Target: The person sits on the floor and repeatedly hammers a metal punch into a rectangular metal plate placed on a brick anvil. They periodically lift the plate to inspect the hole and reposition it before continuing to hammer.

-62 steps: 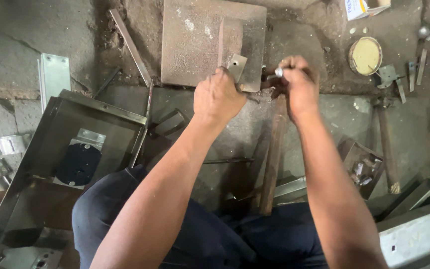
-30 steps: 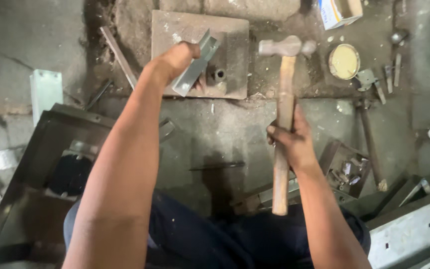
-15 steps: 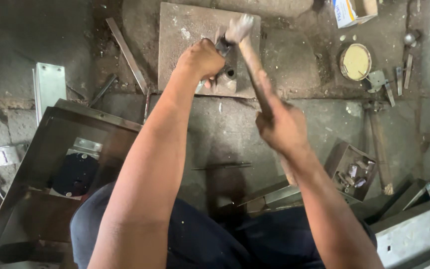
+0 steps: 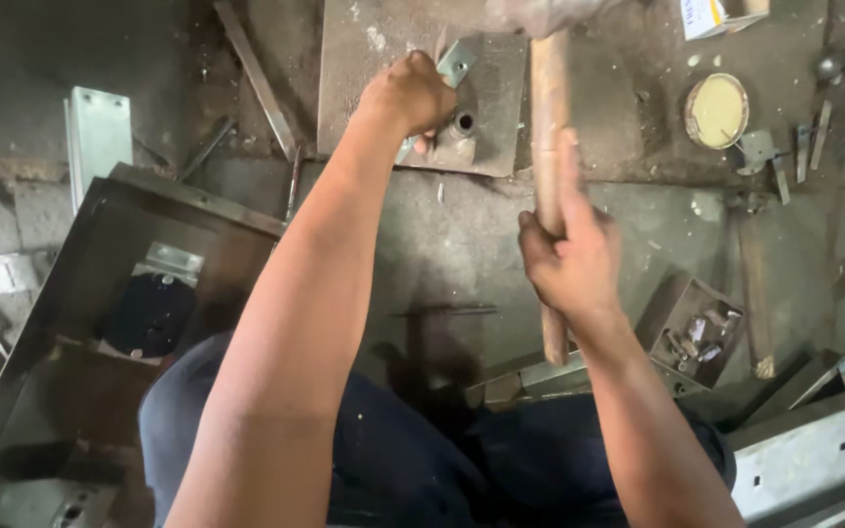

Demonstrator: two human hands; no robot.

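Hammer raised over hand-held bracket.
Left hand [image 4: 411,95] pins metal bracket [image 4: 450,70] on far steel plate [image 4: 364,88]; right hand [image 4: 567,256] grips hammer [image 4: 546,127]. Risk: a misaimed blow strikes the fingers.
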